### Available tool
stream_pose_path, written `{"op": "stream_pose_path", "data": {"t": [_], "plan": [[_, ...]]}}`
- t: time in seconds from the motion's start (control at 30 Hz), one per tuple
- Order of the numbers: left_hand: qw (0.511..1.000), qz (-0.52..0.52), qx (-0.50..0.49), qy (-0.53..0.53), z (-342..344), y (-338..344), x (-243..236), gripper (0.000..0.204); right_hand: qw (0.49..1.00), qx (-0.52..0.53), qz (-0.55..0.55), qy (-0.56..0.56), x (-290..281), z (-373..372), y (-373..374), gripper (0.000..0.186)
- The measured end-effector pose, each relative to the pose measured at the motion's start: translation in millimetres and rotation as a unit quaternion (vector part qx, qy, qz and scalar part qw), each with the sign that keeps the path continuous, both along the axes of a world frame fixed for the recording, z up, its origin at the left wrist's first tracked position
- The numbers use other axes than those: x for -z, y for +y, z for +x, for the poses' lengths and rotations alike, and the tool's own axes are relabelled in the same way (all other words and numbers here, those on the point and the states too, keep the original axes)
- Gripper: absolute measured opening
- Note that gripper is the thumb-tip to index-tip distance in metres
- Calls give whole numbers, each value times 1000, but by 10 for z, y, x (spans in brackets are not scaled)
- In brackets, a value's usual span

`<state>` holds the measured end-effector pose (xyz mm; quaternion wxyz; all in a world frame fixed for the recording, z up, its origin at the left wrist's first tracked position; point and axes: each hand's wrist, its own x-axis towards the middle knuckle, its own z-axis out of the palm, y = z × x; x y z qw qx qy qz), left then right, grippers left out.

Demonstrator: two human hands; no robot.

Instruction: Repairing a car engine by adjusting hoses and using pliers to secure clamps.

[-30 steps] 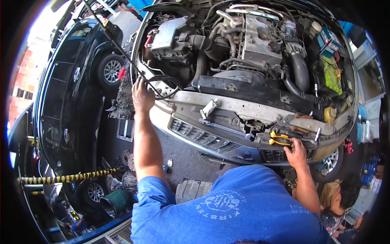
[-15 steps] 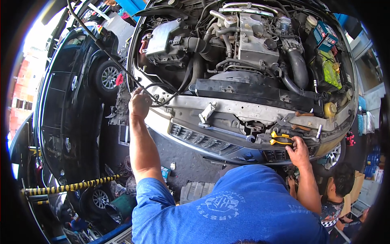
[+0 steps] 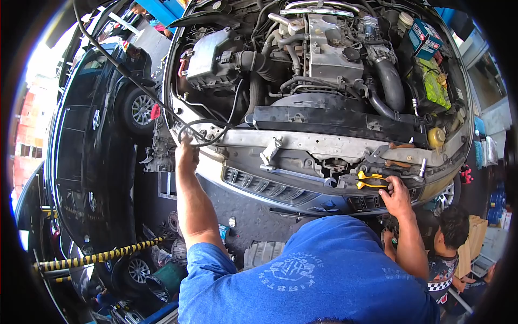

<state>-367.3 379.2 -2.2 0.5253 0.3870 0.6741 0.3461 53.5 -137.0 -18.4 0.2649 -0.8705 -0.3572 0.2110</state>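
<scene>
My left hand (image 3: pixel 186 153) is raised at the front left corner of the engine bay, its fingers closed on a thin black hose (image 3: pixel 216 141). The hose curls in a loop there, and a long part runs up to the far left. Over the front edge of the car, my right hand (image 3: pixel 398 195) has its fingertips on the handles of yellow-handled pliers (image 3: pixel 372 181), whose jaws point left. Beside the pliers lie a long open-ended wrench (image 3: pixel 299 175), brown-handled tools (image 3: pixel 398 163) and a silver metal tool (image 3: pixel 422 168). A crumpled white tube-like thing (image 3: pixel 271 150) sits on the front panel.
The open engine bay holds an engine (image 3: pixel 334 56), an air filter housing (image 3: pixel 210 56) and a teal box (image 3: pixel 425 39). A co-worker (image 3: pixel 450 237) is low at my right. A black car (image 3: pixel 97 146) and a striped yellow-black bar (image 3: pixel 102 256) stand on the left.
My left hand has drawn a little toward me with the hose, and the hose loop has shifted. My right hand stays at the pliers. The whole view has shifted slightly.
</scene>
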Motion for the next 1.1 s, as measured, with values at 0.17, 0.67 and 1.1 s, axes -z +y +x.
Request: {"op": "stream_pose_path", "data": {"t": [0.17,0.67,1.1], "plan": [[838,237,108,479,94,197,-696,50,1000,-30,3,-10,-69,44,-2,41],[668,353,78,650,500,32,-1616,38,1000,-2,-15,-2,-166,101,-20,42],[740,324,-2,589,-155,1048,-1572,30,1000,2,19,-22,-576,296,96,40]]}}
